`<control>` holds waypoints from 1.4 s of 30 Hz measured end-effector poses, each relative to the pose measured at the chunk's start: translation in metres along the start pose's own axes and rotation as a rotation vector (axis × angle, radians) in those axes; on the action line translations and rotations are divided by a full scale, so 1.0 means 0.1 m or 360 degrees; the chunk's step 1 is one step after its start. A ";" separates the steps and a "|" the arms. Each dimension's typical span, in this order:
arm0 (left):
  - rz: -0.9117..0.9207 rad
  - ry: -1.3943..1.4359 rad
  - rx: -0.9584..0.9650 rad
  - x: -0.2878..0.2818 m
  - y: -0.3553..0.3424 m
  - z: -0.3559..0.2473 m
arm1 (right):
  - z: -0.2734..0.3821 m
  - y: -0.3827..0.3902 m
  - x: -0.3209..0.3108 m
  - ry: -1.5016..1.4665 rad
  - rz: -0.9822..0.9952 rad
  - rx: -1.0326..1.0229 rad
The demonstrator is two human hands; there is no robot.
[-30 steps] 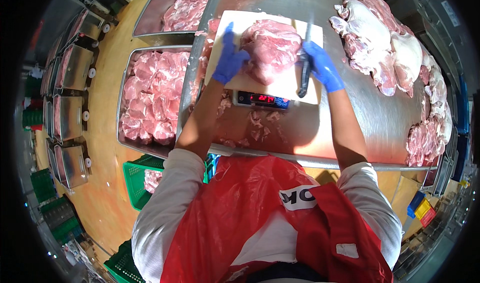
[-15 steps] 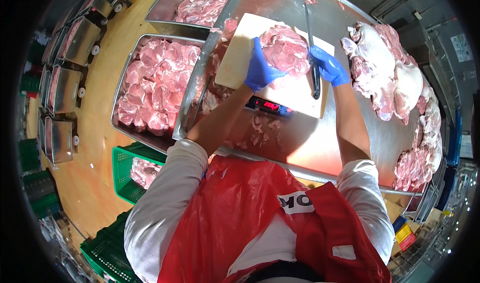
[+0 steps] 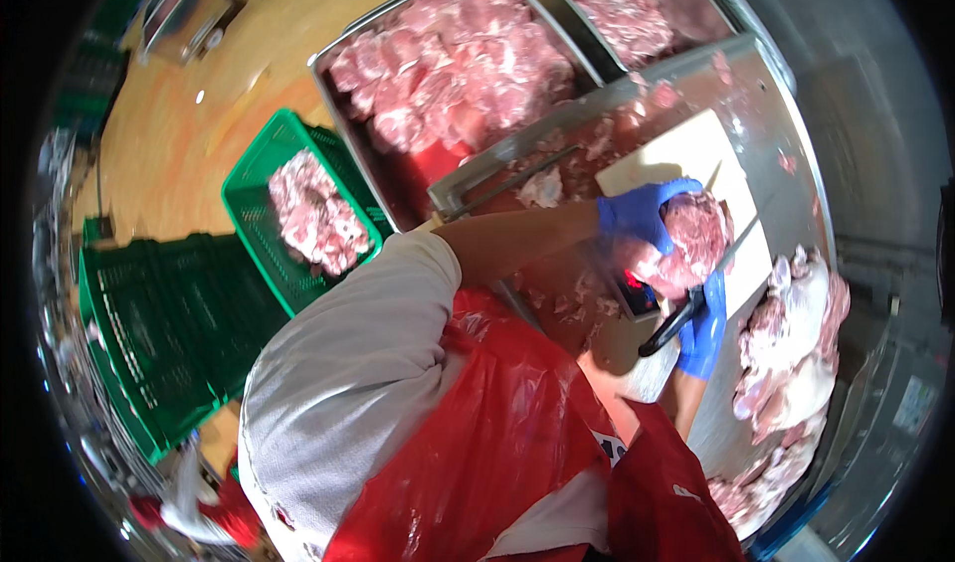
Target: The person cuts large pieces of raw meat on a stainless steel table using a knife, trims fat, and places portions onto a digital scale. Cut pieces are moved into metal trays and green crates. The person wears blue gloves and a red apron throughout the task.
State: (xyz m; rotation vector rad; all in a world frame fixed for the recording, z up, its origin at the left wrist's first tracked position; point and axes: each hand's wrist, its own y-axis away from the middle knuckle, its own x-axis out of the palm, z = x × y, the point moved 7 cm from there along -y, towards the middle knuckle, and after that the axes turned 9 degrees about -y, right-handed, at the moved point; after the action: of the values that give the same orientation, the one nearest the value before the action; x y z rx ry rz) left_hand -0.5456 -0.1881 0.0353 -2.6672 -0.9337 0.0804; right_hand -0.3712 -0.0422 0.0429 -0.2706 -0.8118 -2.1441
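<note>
- Gloved left hand (image 3: 642,212) presses spread fingers on a pink meat cut (image 3: 691,239) atop the white cutting board (image 3: 686,154);
- Gloved right hand (image 3: 704,328) grips a black-handled knife (image 3: 686,308), fingers wrapped tight.

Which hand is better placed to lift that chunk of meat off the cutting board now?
Left. The left hand already rests on the chunk of meat on the cutting board, while the right hand is occupied gripping the knife.
</note>
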 end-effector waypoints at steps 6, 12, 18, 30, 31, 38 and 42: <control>-0.0413 0.0239 0.0015 -0.66 0.81 -0.79 | -0.15 0.26 0.78 0.0528 0.0253 -0.0030; -0.0590 -0.0546 0.0194 -2.17 1.07 -1.37 | -0.61 -0.05 2.51 0.0120 0.0794 0.0165; -0.0577 -0.2295 -0.0467 -4.44 1.36 -1.17 | -1.39 -1.17 3.57 0.0332 0.0998 0.0332; -0.1632 -0.1058 -0.0641 -3.76 3.94 -0.59 | -0.94 0.78 0.47 0.0326 0.0442 0.0662; -0.1468 -0.1142 -0.0579 -3.51 3.63 -0.55 | -0.76 0.85 0.35 0.0327 0.0415 0.0472; 0.0217 -0.0673 -0.0124 -0.61 1.29 -0.76 | 0.05 1.77 -0.85 -0.0153 -0.0071 -0.0216; 0.0881 -0.0690 0.0551 1.11 1.06 -1.07 | -0.25 2.77 -2.00 -0.0275 -0.0651 -0.0349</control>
State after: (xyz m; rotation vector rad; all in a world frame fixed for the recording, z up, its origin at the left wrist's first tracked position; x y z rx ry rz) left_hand -0.3782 -0.2267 0.1092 -2.5282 -0.2163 0.8826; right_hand -0.0295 -0.0637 0.0625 -0.4388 -0.7792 -2.6293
